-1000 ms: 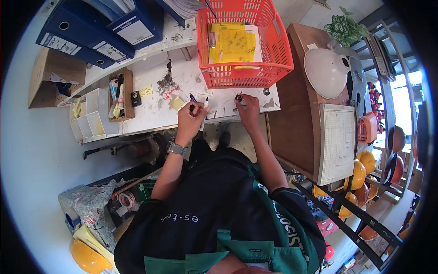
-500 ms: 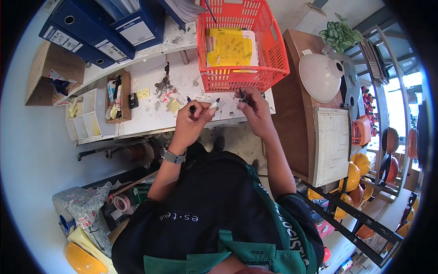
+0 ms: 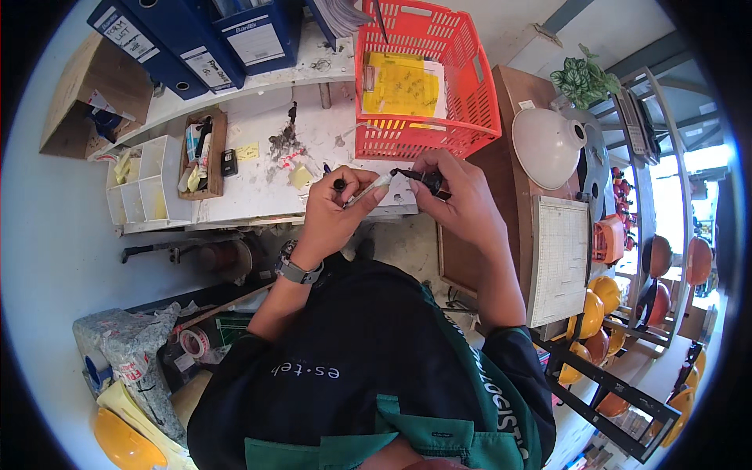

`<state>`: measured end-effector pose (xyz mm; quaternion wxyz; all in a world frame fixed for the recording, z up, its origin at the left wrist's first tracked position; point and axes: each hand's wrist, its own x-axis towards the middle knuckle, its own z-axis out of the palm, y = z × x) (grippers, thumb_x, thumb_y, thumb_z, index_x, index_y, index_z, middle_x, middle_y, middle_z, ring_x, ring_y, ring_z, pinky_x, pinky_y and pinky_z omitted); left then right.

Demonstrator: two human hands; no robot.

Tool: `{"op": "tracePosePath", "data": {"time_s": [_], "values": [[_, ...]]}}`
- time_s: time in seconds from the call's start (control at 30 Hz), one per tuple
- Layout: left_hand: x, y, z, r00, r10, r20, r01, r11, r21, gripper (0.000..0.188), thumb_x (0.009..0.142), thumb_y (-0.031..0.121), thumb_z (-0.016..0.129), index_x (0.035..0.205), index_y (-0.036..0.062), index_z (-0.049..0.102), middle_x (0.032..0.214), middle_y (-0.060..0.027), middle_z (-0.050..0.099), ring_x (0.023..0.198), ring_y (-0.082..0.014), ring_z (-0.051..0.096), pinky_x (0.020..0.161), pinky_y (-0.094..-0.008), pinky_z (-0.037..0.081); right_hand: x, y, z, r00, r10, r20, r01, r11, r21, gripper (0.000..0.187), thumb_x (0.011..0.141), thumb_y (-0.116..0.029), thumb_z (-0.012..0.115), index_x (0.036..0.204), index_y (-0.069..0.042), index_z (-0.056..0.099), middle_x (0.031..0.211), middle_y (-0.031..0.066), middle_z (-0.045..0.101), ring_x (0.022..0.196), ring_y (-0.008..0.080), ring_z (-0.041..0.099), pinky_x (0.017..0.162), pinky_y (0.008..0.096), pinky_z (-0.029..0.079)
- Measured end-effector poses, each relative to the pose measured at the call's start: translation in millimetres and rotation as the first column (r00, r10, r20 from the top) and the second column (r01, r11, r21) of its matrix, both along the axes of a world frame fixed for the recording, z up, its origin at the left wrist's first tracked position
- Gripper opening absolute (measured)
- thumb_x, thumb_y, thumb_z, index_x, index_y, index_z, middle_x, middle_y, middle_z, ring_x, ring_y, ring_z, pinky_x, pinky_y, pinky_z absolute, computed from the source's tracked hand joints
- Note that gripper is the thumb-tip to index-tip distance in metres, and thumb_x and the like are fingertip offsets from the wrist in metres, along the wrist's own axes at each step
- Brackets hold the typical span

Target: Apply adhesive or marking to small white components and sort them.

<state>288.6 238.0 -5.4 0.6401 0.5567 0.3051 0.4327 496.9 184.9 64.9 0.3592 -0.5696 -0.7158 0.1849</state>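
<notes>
Marker (image 3: 377,185), white and slim, is pinched by left hand (image 3: 337,207), in front of the person and above the near edge of the table (image 3: 258,189). The fingers are drawn close around it, and a small dark round piece (image 3: 339,185), perhaps the cap, also sits among them. Right hand (image 3: 462,196), at three o'clock from the left one, grips a black bottle (image 3: 432,182) whose thin spout points toward nine o'clock, to the marker's dark tip. Whether spout and tip truly touch, one cannot tell. As far as one may judge, the work is in its middle: the marker is uncapped and the bottle is brought to it, while closing both seems left. If any ink has passed, it does not show.

The white table carries dark smears (image 3: 286,145) at ten o'clock from the hands. At twelve to one o'clock stands an orange basket (image 3: 427,141) with papers and a yellow sheet (image 3: 399,84). Toward nine to ten o'clock are a wooden pen box (image 3: 220,141) and a white divided tray (image 3: 167,160); above, blue binders (image 3: 270,64) stand on a shelf. In the room, a white lampshade (image 3: 540,149) rests near three o'clock, a leafy plant (image 3: 580,78) at two, and yellow and orange helmets (image 3: 593,313) at four.
</notes>
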Motion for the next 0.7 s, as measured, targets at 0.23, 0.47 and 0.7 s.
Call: {"op": "tracePosePath", "data": {"time_s": [0.23,0.47,0.7], "values": [[-6,-3,2,0.999,0.009,-0.033,-0.008,1.0,0.021,0.042,0.089,0.001,0.075,0.075,0.009,0.036,0.108,-0.0132,0.071,0.092,-0.0081,0.06,0.081,-0.0257,0.052,2,-1,13,0.998,0.016,0.054,-0.015,1.0,-0.022,0.024,0.081,-0.011,0.075,0.098,-0.002,0.061,0.088,0.0124,0.067,0.08,0.0305,0.069,0.071,0.0383,0.054],[-8,-5,-1,0.999,-0.003,0.036,0.003,1.0,-0.004,0.042,0.089,0.0,0.075,0.075,0.0088,0.036,0.108,-0.0148,0.07,0.094,-0.0101,0.062,0.082,-0.0275,0.053,0,-1,9,0.996,0.033,0.081,-0.033,0.999,-0.003,0.025,0.081,-0.011,0.075,0.101,-0.003,0.062,0.089,0.0127,0.067,0.081,0.0305,0.069,0.071,0.0385,0.054],[-8,-5,-2,1.0,-0.004,0.01,0.004,1.0,0.021,0.043,0.089,-0.001,0.075,0.074,0.0085,0.035,0.109,-0.015,0.07,0.097,-0.0111,0.063,0.083,-0.0285,0.054,1,-2,7,0.996,0.042,0.08,-0.042,0.999,0.006,0.025,0.081,-0.01,0.075,0.101,-0.003,0.062,0.089,0.0124,0.067,0.081,0.0305,0.069,0.071,0.039,0.054]]}}
